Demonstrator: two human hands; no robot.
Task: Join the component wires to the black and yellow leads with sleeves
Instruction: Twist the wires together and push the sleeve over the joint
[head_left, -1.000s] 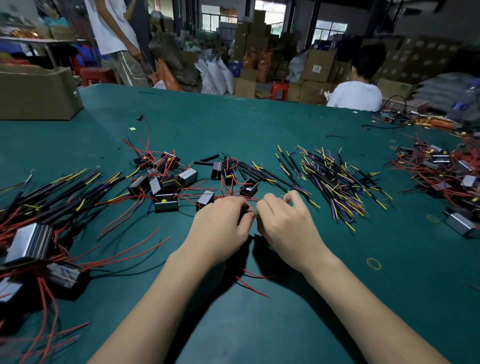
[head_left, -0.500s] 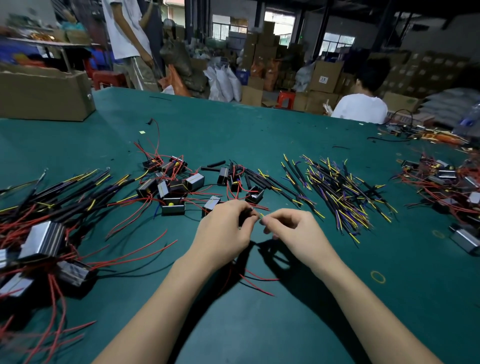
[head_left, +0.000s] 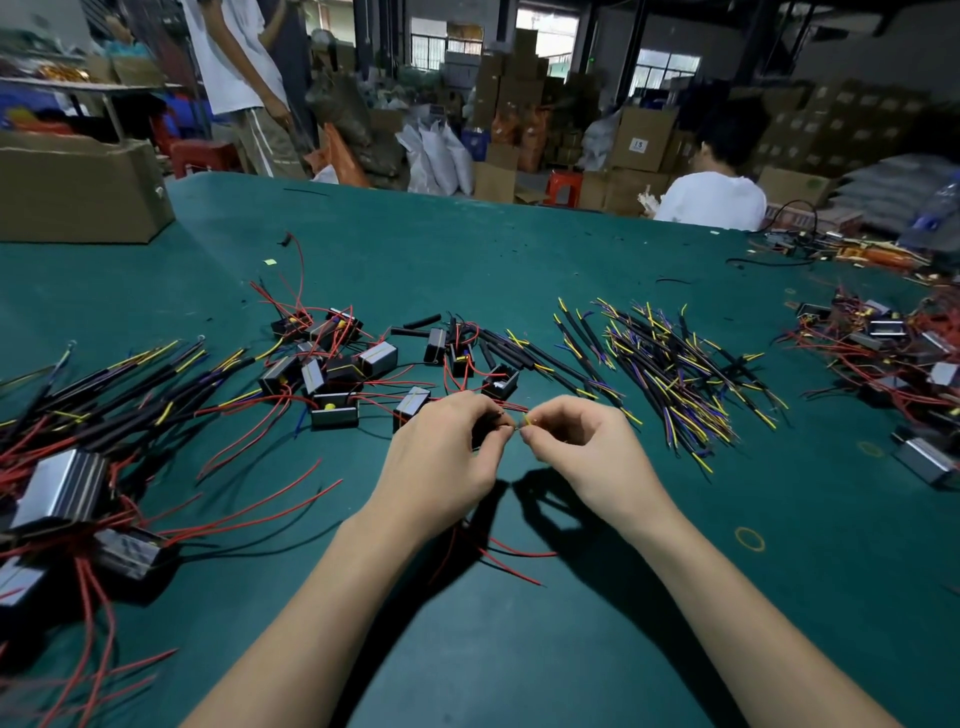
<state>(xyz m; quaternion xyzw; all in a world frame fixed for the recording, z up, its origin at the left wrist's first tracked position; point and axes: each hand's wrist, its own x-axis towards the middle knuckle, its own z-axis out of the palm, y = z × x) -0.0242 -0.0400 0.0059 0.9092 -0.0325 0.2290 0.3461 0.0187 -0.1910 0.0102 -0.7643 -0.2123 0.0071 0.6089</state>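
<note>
Between my fingertips at the centre of the bench (head_left: 519, 249), a yellow lead (head_left: 525, 420) meets a red component wire (head_left: 511, 564) whose loose ends trail toward 6 o'clock; my hands have drawn slightly apart since a second ago, exposing the joint, so I judge the twist is made and a sleeve comes next; my left hand (head_left: 447, 462) pinches the wire and a dark component, my right hand (head_left: 582, 447) pinches the lead tip; spare leads (head_left: 670, 374) lie at 2 o'clock; a carton (head_left: 638, 139) at 1 o'clock reads "15", I think.
</note>
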